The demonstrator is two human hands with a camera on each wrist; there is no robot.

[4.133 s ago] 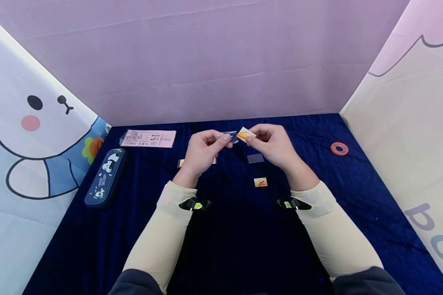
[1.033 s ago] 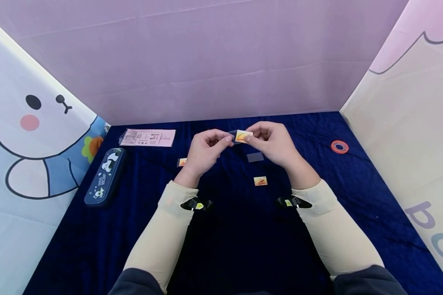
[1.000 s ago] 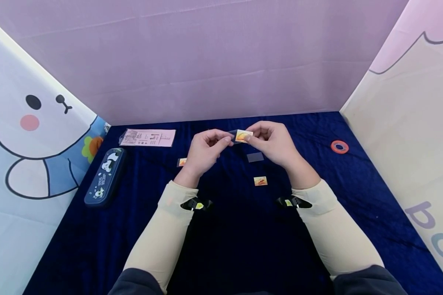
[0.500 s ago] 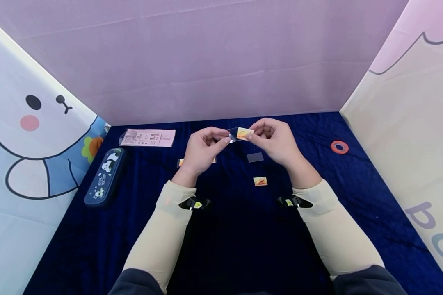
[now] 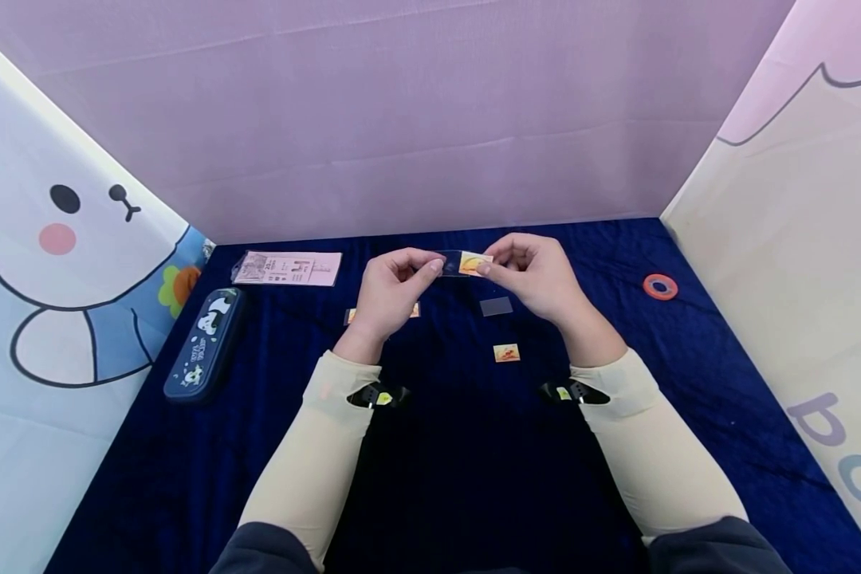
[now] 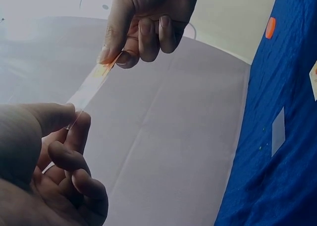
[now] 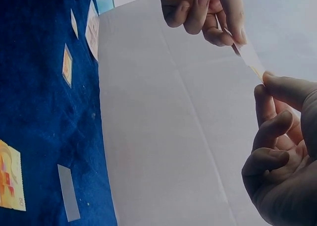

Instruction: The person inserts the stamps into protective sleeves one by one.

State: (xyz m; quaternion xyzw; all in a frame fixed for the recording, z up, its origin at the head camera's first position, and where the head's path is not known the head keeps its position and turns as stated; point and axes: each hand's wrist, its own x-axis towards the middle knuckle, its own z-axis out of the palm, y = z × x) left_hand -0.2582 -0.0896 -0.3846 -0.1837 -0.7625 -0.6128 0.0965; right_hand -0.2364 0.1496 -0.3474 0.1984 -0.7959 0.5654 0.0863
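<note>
Above the blue cloth, my left hand pinches the left end of a clear plastic sleeve between thumb and forefinger. My right hand pinches a small yellow-orange stamp by its right edge. The stamp lies over the right end of the sleeve; whether it is inside cannot be told. In the left wrist view, sleeve and stamp form one strip stretched between both hands. Below lie a second clear sleeve and a loose stamp, whose perforated edge shows in the right wrist view.
Partly behind my left hand, stamps lie on the cloth. A pink printed slip in clear plastic lies at the back left, beside a dark blue panda case. An orange-red tape roll rests at right. Fabric walls enclose the table.
The stamp was tilted and apart from the crumpled-looking sleeve; now it lies level against its right end. My left hand has shifted slightly left, and the sleeve is drawn out flat.
</note>
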